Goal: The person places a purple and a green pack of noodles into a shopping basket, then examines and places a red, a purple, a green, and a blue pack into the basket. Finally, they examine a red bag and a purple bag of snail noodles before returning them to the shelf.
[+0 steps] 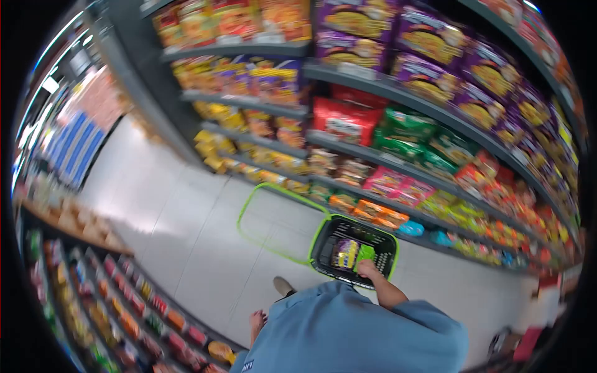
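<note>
While at right hand, green packet lengthwise.

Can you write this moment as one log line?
right hand: at green packet | left hand: beside blue shirt | basket: on floor | also inside: purple-yellow packet

The big gray shelf is full of bright bags. It has purple bags up high, with red bags and green bags under them. The floor in front of the big gray shelf is pale, shiny tiles. Across the floor from it is another shelf full of little packs. Past its left end are white lights and blue and white stripes, all blurry.
</note>
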`<state>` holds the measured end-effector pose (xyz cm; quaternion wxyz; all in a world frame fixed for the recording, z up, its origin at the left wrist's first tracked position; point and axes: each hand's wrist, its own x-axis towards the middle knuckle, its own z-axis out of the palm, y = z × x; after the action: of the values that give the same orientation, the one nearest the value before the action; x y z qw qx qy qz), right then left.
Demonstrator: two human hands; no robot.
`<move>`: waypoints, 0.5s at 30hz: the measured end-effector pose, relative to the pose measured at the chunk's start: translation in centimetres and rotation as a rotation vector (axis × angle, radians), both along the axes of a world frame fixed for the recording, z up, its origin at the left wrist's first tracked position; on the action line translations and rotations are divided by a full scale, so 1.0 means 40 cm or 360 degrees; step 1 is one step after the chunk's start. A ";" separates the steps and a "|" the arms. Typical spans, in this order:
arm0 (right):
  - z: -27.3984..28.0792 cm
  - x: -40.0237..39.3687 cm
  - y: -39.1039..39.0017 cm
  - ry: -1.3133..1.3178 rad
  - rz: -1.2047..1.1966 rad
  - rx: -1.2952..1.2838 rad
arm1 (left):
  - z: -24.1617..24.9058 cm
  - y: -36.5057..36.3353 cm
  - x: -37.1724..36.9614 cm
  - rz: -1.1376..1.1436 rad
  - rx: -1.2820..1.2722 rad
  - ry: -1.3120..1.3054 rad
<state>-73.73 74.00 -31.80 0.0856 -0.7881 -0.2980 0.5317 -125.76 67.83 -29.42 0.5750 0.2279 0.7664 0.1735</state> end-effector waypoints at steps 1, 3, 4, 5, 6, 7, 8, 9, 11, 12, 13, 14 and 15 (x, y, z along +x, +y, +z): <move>-0.148 -0.011 0.009 -0.0081 0.0019 0.0090 | -0.139 -0.085 -0.099 -0.0147 0.0010 -0.0048; -0.032 -0.092 0.060 -0.0155 -0.0047 0.0038 | -0.224 0.064 -0.141 -0.0853 0.0416 -0.0016; -0.021 -0.115 0.072 -0.0298 0.0252 0.0197 | -0.224 0.106 -0.133 -0.0837 0.0376 -0.0059; -0.013 -0.132 0.066 -0.0307 0.0211 0.0189 | -0.214 0.134 -0.141 -0.0792 0.0334 -0.0084; -0.032 -0.153 0.071 -0.0309 0.0115 0.0310 | -0.202 0.152 -0.161 -0.0720 0.0293 -0.0097; -0.044 -0.190 0.076 -0.0297 0.0038 0.0429 | -0.181 0.160 -0.203 -0.0629 0.0247 -0.0096; -0.055 -0.212 0.061 -0.0324 0.0091 0.0662 | -0.164 0.155 -0.249 -0.0520 0.0202 -0.0093; -0.092 -0.231 0.048 -0.0344 0.0094 0.0733 | -0.142 0.142 -0.293 -0.0396 0.0157 -0.0089; -0.151 -0.252 0.018 -0.0361 0.0101 0.0348 | -0.119 0.121 -0.364 -0.0144 0.0081 -0.0098; -0.113 -0.281 -0.005 -0.0210 0.0043 0.0246 | -0.104 0.109 -0.387 -0.0022 0.0042 -0.0112; -0.078 -0.301 -0.034 -0.0065 -0.0021 0.0144 | -0.099 0.100 -0.428 0.0094 0.0007 -0.0131; -0.220 -0.273 -0.102 -0.0071 0.0003 0.0149 | -0.089 0.124 -0.430 0.0204 -0.0026 -0.0152; -0.361 -0.243 -0.158 -0.0048 0.0692 0.0398 | -0.074 0.141 -0.428 0.0310 -0.0057 -0.0175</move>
<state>-83.43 67.66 -46.25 0.0616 -0.6966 -0.5252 0.4849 -142.90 73.46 -32.38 0.6005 0.1320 0.7553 0.2270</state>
